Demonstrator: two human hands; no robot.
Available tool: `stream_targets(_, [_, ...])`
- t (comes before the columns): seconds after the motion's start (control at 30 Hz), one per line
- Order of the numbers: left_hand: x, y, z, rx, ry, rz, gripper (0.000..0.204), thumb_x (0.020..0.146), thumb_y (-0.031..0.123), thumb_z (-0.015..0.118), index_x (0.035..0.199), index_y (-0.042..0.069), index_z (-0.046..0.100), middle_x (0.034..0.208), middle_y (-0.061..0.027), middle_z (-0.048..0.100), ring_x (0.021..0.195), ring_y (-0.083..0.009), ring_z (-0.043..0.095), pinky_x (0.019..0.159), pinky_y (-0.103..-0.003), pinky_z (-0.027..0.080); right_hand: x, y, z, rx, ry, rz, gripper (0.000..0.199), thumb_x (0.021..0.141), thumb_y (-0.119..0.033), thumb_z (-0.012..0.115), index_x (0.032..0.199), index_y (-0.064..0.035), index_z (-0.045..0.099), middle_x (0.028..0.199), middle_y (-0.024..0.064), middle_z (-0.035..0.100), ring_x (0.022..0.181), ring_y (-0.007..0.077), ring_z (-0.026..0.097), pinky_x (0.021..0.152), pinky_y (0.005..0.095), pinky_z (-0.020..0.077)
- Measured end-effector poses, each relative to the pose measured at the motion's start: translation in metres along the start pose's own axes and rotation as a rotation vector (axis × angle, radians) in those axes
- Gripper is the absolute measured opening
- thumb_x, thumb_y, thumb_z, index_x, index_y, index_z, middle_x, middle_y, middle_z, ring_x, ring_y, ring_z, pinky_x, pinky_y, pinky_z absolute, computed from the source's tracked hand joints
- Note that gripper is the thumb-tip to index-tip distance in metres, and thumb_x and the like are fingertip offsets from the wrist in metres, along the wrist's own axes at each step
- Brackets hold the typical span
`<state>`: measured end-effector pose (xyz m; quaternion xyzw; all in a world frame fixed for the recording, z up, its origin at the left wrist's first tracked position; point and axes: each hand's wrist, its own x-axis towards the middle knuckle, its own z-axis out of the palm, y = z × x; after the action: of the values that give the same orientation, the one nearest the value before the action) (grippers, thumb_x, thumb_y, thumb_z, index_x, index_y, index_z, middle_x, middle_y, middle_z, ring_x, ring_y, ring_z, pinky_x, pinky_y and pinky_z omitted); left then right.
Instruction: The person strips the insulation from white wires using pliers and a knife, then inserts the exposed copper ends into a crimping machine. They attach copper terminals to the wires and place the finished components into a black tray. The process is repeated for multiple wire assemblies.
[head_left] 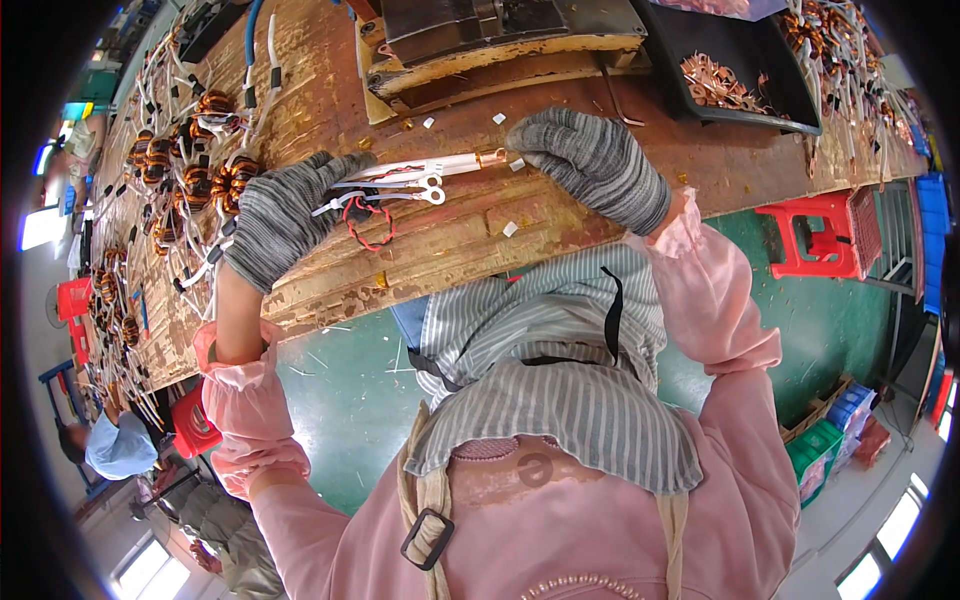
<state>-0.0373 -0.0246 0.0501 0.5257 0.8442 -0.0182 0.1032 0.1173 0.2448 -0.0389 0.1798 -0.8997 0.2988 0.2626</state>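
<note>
My left hand, in a grey knit glove, is closed around a bundle of white cables lying just over the bench. From the same grip come thin leads with white ring terminals and a twisted red and black wire. My right hand, gloved alike, is pinched at the copper-coloured tip of the thick white cable. Its fingertips partly hide that tip. Whatever hangs below the left palm is mostly covered by the glove.
Copper-wound coils with white leads crowd the bench's left side. A metal fixture stands at the far edge, beside a black tray of copper pieces. White scraps dot the worn wooden bench. A red stool is at right.
</note>
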Motion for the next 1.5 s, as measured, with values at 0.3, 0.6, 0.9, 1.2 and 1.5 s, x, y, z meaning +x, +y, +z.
stream_targets(0.3, [0.001,-0.004,0.003,-0.011,-0.004,0.040,0.046,0.070,0.015,0.061,0.116,0.013,0.055,0.104,-0.0126,0.060,0.096,-0.0294,0.057,0.085,-0.036,0.043,0.005,-0.007,0.005,0.286,-0.047,0.149,0.022,0.076,-0.023,0.064,0.093,-0.0091,0.064,0.088,0.0089,0.061,0.080,0.0257,0.059,0.073,0.0338,0.0486])
stream_targets(0.6, [-0.013,0.004,0.010,0.177,0.097,0.128,0.043,0.066,0.011,0.063,0.108,0.012,0.054,0.103,-0.0099,0.056,0.089,-0.0314,0.055,0.076,-0.036,0.046,-0.026,-0.059,0.029,0.665,0.116,0.602,0.017,0.077,-0.014,0.065,0.090,-0.0040,0.064,0.074,0.0065,0.062,0.068,0.0134,0.058,0.063,0.0265,0.0475])
stream_targets(0.9, [-0.051,-0.033,0.035,0.147,0.418,0.132,0.072,0.059,0.025,0.079,0.122,0.010,0.047,0.122,-0.0126,0.045,0.107,-0.0273,0.049,0.091,-0.034,0.042,-0.040,-0.081,0.043,0.697,0.314,0.686,0.013,0.076,-0.014,0.065,0.083,-0.0029,0.064,0.067,0.0064,0.062,0.062,0.0101,0.059,0.058,0.0246,0.0473])
stream_targets(1.2, [-0.062,-0.055,0.052,-0.326,0.363,-0.114,0.064,0.054,0.022,0.083,0.108,0.007,0.052,0.100,-0.0051,0.058,0.095,-0.0191,0.056,0.084,-0.029,0.044,-0.028,-0.075,0.018,1.007,0.152,0.879,0.019,0.081,-0.015,0.063,0.092,0.0010,0.063,0.072,0.0056,0.062,0.064,0.0098,0.059,0.059,0.0231,0.0501])
stream_targets(1.5, [-0.072,-0.036,0.032,-0.163,0.500,-0.122,0.064,0.049,0.022,0.086,0.103,0.006,0.057,0.094,-0.0056,0.059,0.086,-0.0190,0.057,0.080,-0.029,0.046,-0.020,-0.051,-0.014,0.881,-0.036,0.765,0.023,0.083,-0.018,0.058,0.100,-0.0027,0.063,0.089,0.0082,0.065,0.078,0.0145,0.061,0.074,0.0264,0.0483])
